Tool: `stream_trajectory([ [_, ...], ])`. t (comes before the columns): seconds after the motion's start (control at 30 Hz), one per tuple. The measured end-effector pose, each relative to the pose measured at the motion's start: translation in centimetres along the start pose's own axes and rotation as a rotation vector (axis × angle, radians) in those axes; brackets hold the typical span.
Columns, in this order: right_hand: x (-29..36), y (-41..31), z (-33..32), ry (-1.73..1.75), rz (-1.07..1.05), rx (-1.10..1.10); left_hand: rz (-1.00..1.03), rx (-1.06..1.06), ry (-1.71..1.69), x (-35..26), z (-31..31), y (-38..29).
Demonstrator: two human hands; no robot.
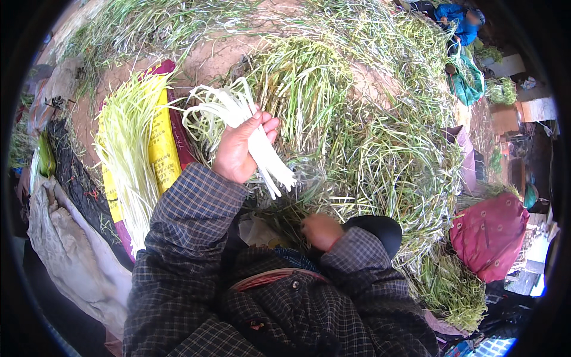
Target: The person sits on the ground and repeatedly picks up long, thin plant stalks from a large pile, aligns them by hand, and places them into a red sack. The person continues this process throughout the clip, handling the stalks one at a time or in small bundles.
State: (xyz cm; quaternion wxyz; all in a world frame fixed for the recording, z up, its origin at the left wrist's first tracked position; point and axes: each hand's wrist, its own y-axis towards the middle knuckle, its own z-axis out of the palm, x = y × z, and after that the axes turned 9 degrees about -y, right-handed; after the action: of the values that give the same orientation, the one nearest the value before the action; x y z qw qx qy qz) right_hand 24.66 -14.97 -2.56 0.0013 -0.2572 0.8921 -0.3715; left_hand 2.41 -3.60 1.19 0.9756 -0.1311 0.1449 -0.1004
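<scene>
My left hand [241, 149] is raised in front of me, gripping a small bunch of pale blanched chives [271, 158]. Their white cut ends point down and to the right, and the limp tops fold over on the left. Lower down, near my lap, my right hand [322, 232] has its fingers curled beside dark green leaves; it is blurred, and whether it holds anything is hidden. To the left, a larger heap of yellow-white chives [127, 151] lies lengthwise on a yellow and maroon printed sack [166, 154].
Loose green leaves [383, 156] cover much of the ground, with a thicker pile [303, 85] ahead. A grey-white cloth [76, 250] lies at left, a red cloth [488, 236] at right. Another person [459, 22] in blue sits at the far right, near a green bag [466, 82].
</scene>
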Motion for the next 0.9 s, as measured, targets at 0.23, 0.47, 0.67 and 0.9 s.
stream_trajectory([
  [0.23,-1.2,-6.3,-8.3,1.414,-0.475,-0.494,-0.095,0.035,0.043,1.3,-0.4,-2.0],
  [0.47,5.2,-3.0,-2.5,1.073,-0.214,-0.189,-0.235,-0.224,0.099,7.6,-2.9,-10.1],
  [0.67,5.9,-0.7,0.8,1.377,-0.325,0.123,-0.299,-0.16,0.109,6.6,-1.8,-10.5],
  [0.9,6.6,0.6,3.0,1.184,-0.383,0.122,-0.203,-0.043,0.01,0.1,1.2,-7.0],
])
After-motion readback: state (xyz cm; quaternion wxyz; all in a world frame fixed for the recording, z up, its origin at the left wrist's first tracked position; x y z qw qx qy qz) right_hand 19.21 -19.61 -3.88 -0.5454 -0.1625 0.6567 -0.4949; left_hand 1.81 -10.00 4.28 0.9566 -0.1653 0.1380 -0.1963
